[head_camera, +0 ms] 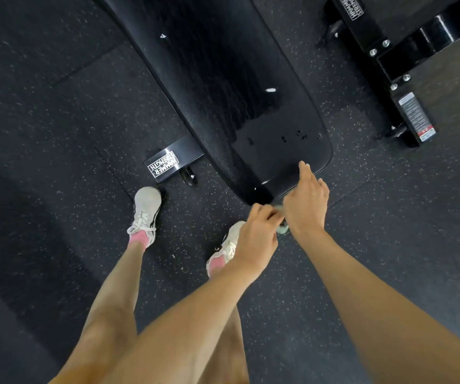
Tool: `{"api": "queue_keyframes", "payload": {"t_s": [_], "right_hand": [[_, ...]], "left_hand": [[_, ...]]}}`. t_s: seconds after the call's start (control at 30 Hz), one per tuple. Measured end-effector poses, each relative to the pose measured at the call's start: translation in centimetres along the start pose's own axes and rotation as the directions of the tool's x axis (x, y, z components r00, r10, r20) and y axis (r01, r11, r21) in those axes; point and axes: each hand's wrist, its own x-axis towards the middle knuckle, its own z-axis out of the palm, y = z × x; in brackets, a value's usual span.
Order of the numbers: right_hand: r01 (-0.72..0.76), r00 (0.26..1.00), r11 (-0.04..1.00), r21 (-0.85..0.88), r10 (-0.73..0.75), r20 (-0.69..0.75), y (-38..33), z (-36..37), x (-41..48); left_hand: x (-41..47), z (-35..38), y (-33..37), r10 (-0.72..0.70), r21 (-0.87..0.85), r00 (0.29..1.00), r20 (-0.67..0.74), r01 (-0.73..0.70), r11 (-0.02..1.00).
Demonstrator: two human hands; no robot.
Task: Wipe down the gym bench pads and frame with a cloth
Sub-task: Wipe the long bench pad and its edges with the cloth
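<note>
Underfoot, speckled black rubber floor [57, 106], matt and grainy, laid in tiles with faint seams. Straight ahead of the hands, long bench pad [223, 92]: black vinyl, finely grained, rounded at the corners, glossy and streaked over the far stretch, duller at the near end, with a few dark droplets. Runs its long axis away from the hands, up and to the left, near end right at the right fingertips. Right hand [306, 200] nearer, forefinger stretched onto the pad's end edge and touching it; other fingers bent down past the edge, any hold hidden, so cannot tell. Left hand [256, 236] just behind and left of it, fingers curled, seemingly pinching a pale green cloth [283, 227], soft and bunched, showing only as a scrap between the two hands, by the pad's near corner. Off to the left of the hands, glossy black steel frame foot [173, 159], square in section, with a white-lettered label, and a small wheel [188, 177] just beside it. Well apart to the right, separate black machine frame [384, 59], bolted, hard and shiny. Likely next: cloth drawn along the end edge or pushed forward down the pad's length, a stroke away from the body; right hand better placed for that, left hand closer to the frame foot.
</note>
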Motion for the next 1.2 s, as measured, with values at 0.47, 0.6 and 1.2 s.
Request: {"api": "queue_keyframes", "payload": {"t_s": [0.47, 0.6, 1.2], "right_hand": [[0.032, 0.999, 0.990, 0.135, -0.029, -0.030, 1.1, -0.5, 0.7], [-0.001, 1.000, 0.976, 0.217, 0.006, -0.024, 1.4, -0.7, 1.3], [-0.042, 0.999, 0.920, 0.391, 0.048, -0.005, 2.2, -0.9, 1.4]], "left_hand": [[9.6, -5.1, -1.4, -0.150, 0.193, 0.968, -0.203, 0.190, 0.963], [6.0, -2.4, 0.0, -0.044, 0.190, 0.998, -0.052, 0.053, 0.980], [14.6, -7.1, -1.5, -0.177, 0.224, 0.950, -0.258, 0.237, 0.945]]}}
